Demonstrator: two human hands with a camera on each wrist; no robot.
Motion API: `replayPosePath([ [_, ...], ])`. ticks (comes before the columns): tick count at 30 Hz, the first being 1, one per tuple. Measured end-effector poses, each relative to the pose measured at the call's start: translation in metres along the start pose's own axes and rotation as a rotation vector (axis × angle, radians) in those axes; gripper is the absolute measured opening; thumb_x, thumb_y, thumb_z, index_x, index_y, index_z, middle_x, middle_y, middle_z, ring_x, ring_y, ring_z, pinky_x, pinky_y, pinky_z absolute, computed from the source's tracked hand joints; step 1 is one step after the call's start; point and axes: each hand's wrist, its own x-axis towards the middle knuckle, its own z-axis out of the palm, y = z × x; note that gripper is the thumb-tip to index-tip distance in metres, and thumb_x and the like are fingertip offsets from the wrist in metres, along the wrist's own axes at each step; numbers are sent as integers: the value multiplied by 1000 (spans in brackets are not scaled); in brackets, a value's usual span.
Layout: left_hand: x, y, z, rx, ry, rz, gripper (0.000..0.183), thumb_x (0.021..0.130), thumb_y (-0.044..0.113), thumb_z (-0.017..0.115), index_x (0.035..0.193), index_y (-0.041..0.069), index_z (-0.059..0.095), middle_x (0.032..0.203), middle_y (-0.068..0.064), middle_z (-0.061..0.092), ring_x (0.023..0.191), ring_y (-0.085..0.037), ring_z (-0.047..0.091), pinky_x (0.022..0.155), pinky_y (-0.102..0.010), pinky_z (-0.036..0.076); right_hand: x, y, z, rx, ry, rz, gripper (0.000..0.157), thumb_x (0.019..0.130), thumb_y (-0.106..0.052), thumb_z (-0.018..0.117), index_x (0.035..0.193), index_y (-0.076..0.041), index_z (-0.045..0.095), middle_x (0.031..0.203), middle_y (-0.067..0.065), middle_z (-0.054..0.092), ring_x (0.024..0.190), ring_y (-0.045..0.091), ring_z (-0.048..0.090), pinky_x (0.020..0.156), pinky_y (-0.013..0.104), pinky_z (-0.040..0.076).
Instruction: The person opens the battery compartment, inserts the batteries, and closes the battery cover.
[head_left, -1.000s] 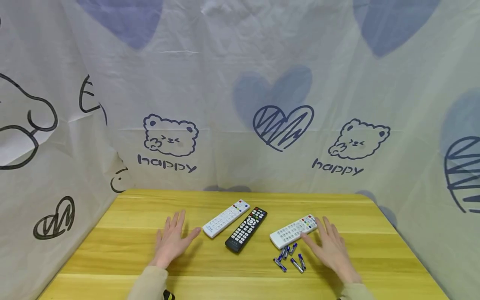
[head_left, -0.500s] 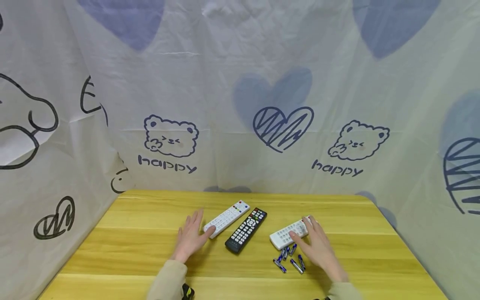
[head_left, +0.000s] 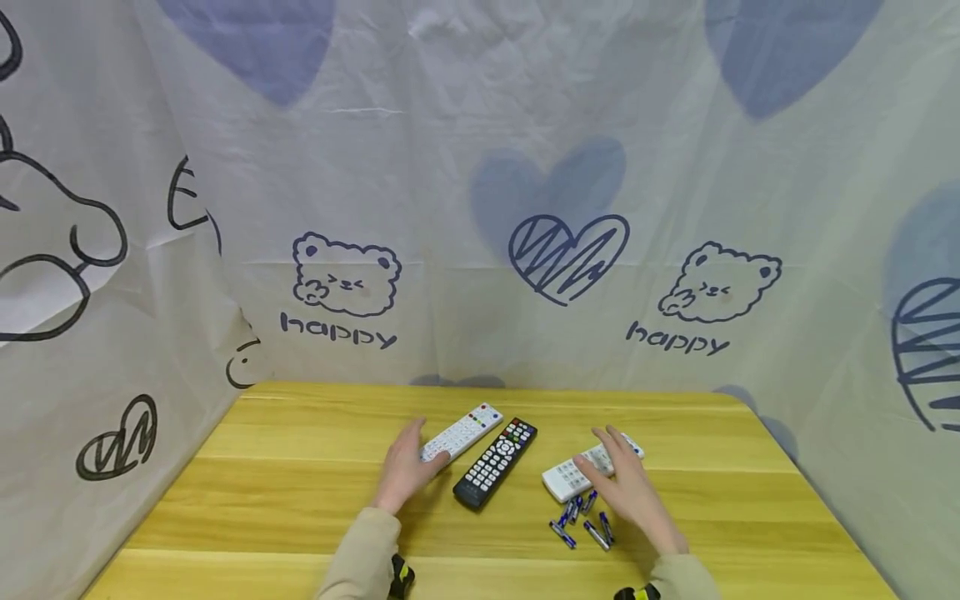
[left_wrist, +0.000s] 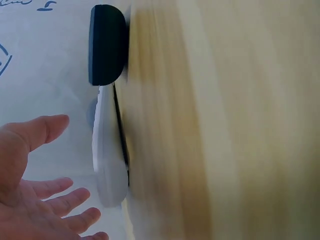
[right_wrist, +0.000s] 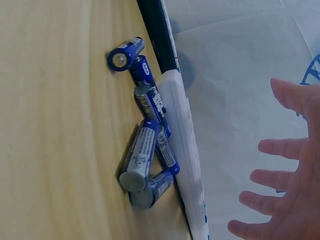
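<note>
At the near edge of the view, two beige sleeves reach in over the wooden tabletop. Blue-and-silver batteries lie loosely clustered just this side of the right-hand white remote. Above that remote hangs the right hand, fingers spread apart and holding nothing, a gap beneath it in the right wrist view. The left hand, its fingers likewise apart and gripping nothing, hovers by the near end of the left-hand white remote. Between both white remotes, the black remote lies diagonally, buttons up. Beyond hangs a pale printed cloth.
</note>
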Motion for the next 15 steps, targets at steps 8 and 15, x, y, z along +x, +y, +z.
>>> replayPosePath([
  [8, 9, 2, 14, -9, -11, -4, 72, 80, 11, 82, 140, -9, 48, 137, -33, 55, 125, -50, 53, 110, -63, 43, 2, -4, 2, -4, 20, -27, 67, 103, -46, 53, 152, -3, 38, 160, 29, 28, 145, 54, 30, 114, 75, 29],
  [15, 16, 4, 24, 15, -8, 5, 71, 73, 7, 85, 134, -8, 53, 130, -30, 60, 119, -46, 55, 107, -60, 46, 2, -10, 8, 36, 58, -57, 59, 101, -40, 57, 146, -3, 47, 152, 26, 42, 139, 50, 41, 113, 71, 35],
])
